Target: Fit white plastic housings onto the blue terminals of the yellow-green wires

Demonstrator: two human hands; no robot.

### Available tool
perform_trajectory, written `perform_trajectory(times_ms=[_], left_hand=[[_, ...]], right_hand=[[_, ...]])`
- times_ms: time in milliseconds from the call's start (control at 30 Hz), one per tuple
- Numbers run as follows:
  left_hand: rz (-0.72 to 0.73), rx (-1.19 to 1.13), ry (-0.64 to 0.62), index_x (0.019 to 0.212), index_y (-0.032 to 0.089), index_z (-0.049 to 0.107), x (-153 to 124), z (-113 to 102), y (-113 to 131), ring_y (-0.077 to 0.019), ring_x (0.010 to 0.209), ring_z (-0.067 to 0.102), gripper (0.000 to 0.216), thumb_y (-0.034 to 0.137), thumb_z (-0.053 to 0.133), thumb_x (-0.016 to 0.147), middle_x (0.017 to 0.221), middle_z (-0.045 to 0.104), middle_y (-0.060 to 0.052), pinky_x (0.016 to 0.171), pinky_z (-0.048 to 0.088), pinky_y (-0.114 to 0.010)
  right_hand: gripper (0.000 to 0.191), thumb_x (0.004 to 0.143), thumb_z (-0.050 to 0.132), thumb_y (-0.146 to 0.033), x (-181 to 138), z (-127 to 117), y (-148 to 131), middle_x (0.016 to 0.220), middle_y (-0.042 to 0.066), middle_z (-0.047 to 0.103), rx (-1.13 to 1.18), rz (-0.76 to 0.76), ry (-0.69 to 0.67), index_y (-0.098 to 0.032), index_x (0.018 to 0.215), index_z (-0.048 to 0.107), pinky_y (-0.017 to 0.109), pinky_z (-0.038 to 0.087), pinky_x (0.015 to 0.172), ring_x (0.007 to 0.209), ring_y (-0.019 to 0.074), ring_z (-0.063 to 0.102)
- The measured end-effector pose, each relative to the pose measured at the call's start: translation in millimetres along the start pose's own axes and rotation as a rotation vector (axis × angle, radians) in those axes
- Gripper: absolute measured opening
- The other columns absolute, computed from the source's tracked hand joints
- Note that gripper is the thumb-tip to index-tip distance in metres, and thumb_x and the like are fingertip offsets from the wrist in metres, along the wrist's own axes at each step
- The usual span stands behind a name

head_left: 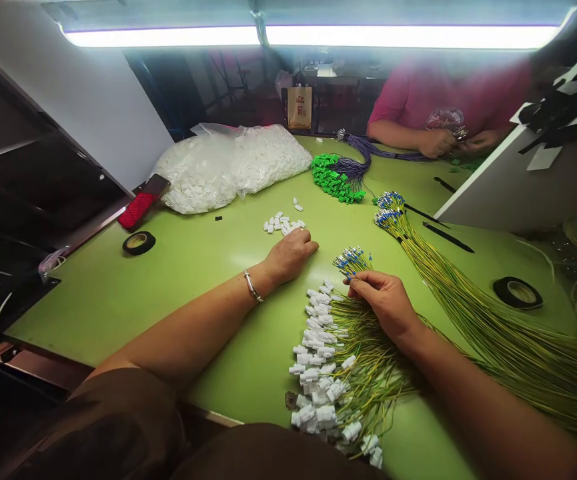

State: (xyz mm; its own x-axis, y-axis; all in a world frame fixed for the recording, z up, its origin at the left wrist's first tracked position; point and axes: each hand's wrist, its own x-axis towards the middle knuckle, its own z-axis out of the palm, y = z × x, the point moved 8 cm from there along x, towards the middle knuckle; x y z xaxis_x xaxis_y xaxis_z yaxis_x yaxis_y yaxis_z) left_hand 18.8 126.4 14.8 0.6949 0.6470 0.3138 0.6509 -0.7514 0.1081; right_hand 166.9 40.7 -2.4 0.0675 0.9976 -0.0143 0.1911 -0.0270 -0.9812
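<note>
My left hand (291,257), with a bracelet on its wrist, is by a small pile of white plastic connector housings (281,223). Its fingers are curled in and mostly hidden, so what they hold cannot be made out. My right hand (385,300) pinches a yellow-green wire near its blue-sleeved terminal. Just beyond those fingertips is a cluster of wire ends with blue-and-metal terminals (352,259). Below, many yellow-green wires (373,360) fan out, their ends fitted with white connectors (318,373) stacked along the left side.
Beyond lie bags of white parts (233,163), a phone (143,203) and black tape rolls (139,243). A long wire bundle (458,300) runs rightward. Purple wires with green connectors (338,180) lie at the back, near a person in pink (448,100). A white panel (513,167) rises right.
</note>
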Motion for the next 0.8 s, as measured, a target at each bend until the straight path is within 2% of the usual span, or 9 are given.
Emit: perform_trajectory(times_ms=[100,167,267,367,467,600,800], left_hand=[[-0.171,-0.329,0.057,0.083,0.013,0.063,-1,-8,-6,-0.0176,0.078,0.053,0.018,0.01,0.047,0.077,0.081,0.058,-0.008,0.073,0.043,-0.031],[-0.364,-0.727,0.041,0.081,0.013,0.06,-5,-3,-9,-0.0142,0.068,0.055,0.01,0.012,0.054,0.073,0.073,0.058,-0.005,0.066,0.045,-0.028],[-0.625,-1.369,-0.091,0.089,0.013,0.059,-16,18,4,-0.0109,0.057,0.057,0.02,0.014,0.062,0.07,0.066,0.059,-0.001,0.056,0.044,-0.023],[-0.703,-1.714,-0.209,0.097,0.011,0.062,-23,27,22,-0.0095,0.058,0.06,0.029,0.012,0.067,0.068,0.071,0.065,-0.005,0.059,0.048,-0.023],[-0.727,-1.843,-0.276,0.093,0.006,0.066,-28,30,32,-0.0103,0.063,0.063,0.027,0.011,0.07,0.067,0.074,0.067,-0.009,0.067,0.051,-0.024],[-0.773,-1.891,-0.306,0.092,0.006,0.068,-31,31,38,-0.0104,0.066,0.064,0.029,0.01,0.075,0.064,0.073,0.068,-0.008,0.069,0.051,-0.022],[-0.707,-1.888,-0.336,0.09,0.009,0.068,-31,29,43,-0.0092,0.067,0.064,0.032,0.017,0.08,0.062,0.076,0.069,-0.006,0.067,0.049,-0.02]], right_hand=[[0.021,0.07,0.063,-0.035,1,-1,4,0.051,-0.002,0.052,0.015,0.021,0.002,-0.014,0.066,0.065,0.024,0.036,0.05,0.05,0.0106,0.045],[0.02,0.07,0.061,-0.033,2,-2,7,0.05,-0.002,0.05,0.02,0.034,0.017,-0.015,0.064,0.063,0.024,0.037,0.051,0.05,0.0106,0.045],[0.019,0.07,0.058,-0.032,2,-4,9,0.053,-0.002,0.05,-0.013,0.051,0.042,-0.015,0.061,0.06,0.024,0.036,0.051,0.05,0.0102,0.045],[0.02,0.07,0.055,-0.032,2,-2,7,0.05,-0.003,0.047,-0.071,0.046,0.022,-0.016,0.059,0.057,0.023,0.031,0.047,0.047,0.0095,0.041],[0.022,0.071,0.052,-0.032,1,1,3,0.046,-0.004,0.043,-0.11,0.017,-0.017,-0.016,0.056,0.055,0.023,0.027,0.046,0.046,0.009,0.037],[0.024,0.071,0.051,-0.033,0,2,-2,0.046,-0.004,0.043,-0.138,-0.013,-0.021,-0.017,0.053,0.052,0.024,0.027,0.047,0.047,0.0093,0.036],[0.026,0.072,0.05,-0.035,-1,2,-4,0.046,-0.004,0.04,-0.164,-0.005,0.004,-0.017,0.054,0.052,0.024,0.026,0.047,0.046,0.0093,0.034]])
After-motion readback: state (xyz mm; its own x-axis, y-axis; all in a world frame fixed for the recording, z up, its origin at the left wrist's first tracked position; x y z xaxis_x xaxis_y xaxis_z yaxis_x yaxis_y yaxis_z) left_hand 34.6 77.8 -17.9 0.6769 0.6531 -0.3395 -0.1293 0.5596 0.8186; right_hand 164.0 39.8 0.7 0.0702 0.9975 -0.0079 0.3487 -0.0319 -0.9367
